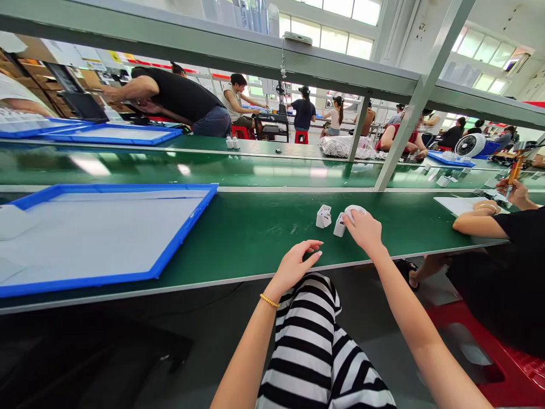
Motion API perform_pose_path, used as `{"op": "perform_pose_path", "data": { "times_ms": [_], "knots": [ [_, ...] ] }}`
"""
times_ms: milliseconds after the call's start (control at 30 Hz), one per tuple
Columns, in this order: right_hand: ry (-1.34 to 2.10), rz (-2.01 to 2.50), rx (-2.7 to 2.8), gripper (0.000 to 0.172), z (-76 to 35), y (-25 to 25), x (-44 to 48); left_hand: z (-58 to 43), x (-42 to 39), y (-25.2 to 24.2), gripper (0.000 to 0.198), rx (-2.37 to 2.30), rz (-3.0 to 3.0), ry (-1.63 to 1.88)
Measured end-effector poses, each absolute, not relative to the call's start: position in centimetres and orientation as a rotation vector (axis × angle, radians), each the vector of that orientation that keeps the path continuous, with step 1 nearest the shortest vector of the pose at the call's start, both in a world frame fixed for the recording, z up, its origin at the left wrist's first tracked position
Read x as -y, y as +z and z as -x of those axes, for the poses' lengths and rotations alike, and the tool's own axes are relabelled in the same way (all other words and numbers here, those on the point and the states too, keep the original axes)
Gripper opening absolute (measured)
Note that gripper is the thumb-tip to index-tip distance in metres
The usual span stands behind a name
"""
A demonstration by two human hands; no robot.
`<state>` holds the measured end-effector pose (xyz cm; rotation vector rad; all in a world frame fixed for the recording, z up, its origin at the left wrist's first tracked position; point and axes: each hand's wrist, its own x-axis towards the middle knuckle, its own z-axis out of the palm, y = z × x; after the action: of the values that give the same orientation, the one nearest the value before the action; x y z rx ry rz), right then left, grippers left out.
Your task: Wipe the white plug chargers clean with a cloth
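The right hand [364,232] curls around a white rounded piece [352,211] held against a small white holder [339,226], a second holder [323,216] sits just beside within easy reach on the green bench [255,238], and the left hand [293,267] hangs open and empty

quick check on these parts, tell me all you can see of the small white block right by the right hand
The small white block is a boxy, square-edged piece with a matt look, probably plastic. It stands slightly tilted on the green bench top, just right of a similar white block, apart from it. The fingers of the right hand reach its right side, and a rounded white piece sits at its top.
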<state>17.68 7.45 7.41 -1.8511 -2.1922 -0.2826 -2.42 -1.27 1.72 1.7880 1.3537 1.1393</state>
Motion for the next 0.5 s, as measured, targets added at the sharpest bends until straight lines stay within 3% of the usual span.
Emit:
{"op": "perform_pose_path", "data": {
  "times_ms": [167, 500],
  "knots": [
    [-0.216, 1.780, 2.291, 0.039, -17.7, 7.8, -6.6, 2.3, 1.4, 1.6, 0.034, -1.390, -1.818, 1.117],
    [-0.062, 1.365, 2.604, 0.035, -16.1, 7.9, -1.6, 1.8, 1.8, 1.9, 0.075, -1.491, -1.811, 1.071]
  ]
}}
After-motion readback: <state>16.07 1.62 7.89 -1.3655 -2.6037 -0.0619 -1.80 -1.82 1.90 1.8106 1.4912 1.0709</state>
